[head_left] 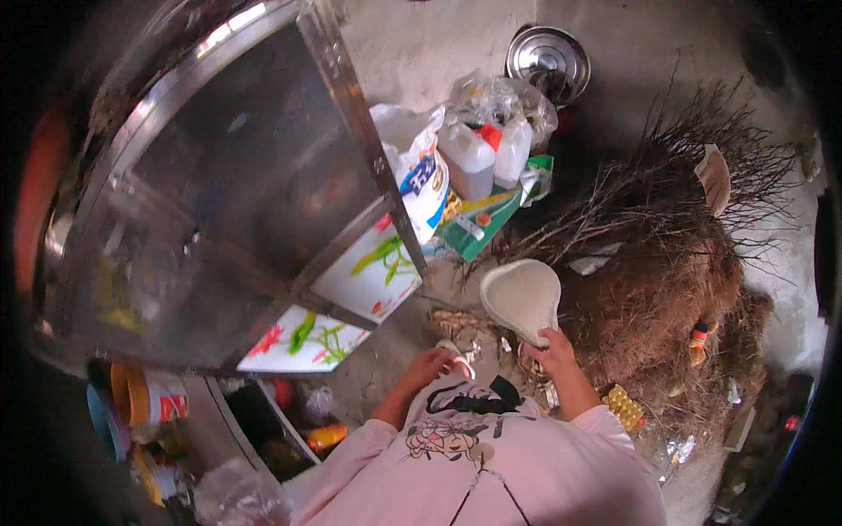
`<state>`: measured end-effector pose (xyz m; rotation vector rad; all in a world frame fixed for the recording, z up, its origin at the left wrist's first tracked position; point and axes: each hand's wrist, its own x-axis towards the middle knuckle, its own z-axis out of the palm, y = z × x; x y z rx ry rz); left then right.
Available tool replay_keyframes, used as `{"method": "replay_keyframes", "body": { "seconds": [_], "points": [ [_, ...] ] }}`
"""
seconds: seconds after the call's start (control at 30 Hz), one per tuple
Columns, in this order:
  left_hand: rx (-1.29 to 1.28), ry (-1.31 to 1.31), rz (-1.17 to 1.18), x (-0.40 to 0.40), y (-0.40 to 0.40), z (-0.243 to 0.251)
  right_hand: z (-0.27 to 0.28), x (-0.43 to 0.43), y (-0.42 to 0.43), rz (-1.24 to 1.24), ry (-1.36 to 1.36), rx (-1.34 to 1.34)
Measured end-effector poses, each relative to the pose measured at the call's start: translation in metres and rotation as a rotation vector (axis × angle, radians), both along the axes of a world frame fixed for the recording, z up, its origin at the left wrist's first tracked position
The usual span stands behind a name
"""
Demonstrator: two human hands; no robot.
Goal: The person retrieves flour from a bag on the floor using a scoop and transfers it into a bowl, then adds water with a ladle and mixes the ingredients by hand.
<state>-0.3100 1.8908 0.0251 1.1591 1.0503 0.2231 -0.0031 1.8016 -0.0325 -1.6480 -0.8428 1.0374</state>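
My right hand (551, 352) grips the narrow end of a pale, shallow scoop-shaped vessel (521, 296), whose wide hollow part points away from me. In front of my shirt is my left hand (434, 367), its fingers curled beside a small pale curved object (465, 368); whether it holds this cannot be made out. The two hands are apart. Just right of the vessel rises a heap of dry brown brush (644, 289).
A mesh-sided metal-framed cabinet (348, 85) stands at the left. Beyond the vessel are plastic jugs (470, 161), a printed sack (424, 191) and a green carton (477, 227). A round metal lid (549, 59) leans by the wall. An egg tray (622, 407) lies near my right arm.
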Motion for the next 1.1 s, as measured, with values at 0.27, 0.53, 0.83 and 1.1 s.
{"method": "replay_keyframes", "body": {
  "seconds": [0.27, 0.53, 0.83, 1.1],
  "points": [
    [0.218, 0.223, -0.138, 0.006, 0.154, 0.001, 0.148, -0.01, 0.23, -0.241, 0.633, 0.12],
    [0.127, 0.088, 0.052, 0.031, 0.222, 0.019, 0.175, 0.008, 0.451, -0.051, -0.38, 0.423],
    [-0.008, 0.121, 0.288, 0.103, 0.321, 0.073, 0.109, -0.036, 0.684, 0.594, -0.932, 0.335],
    [-0.285, -0.186, 1.007, 0.159, 0.398, 0.069, 0.067, -0.09, 0.73, 0.876, -0.733, 0.096]
  ]
}}
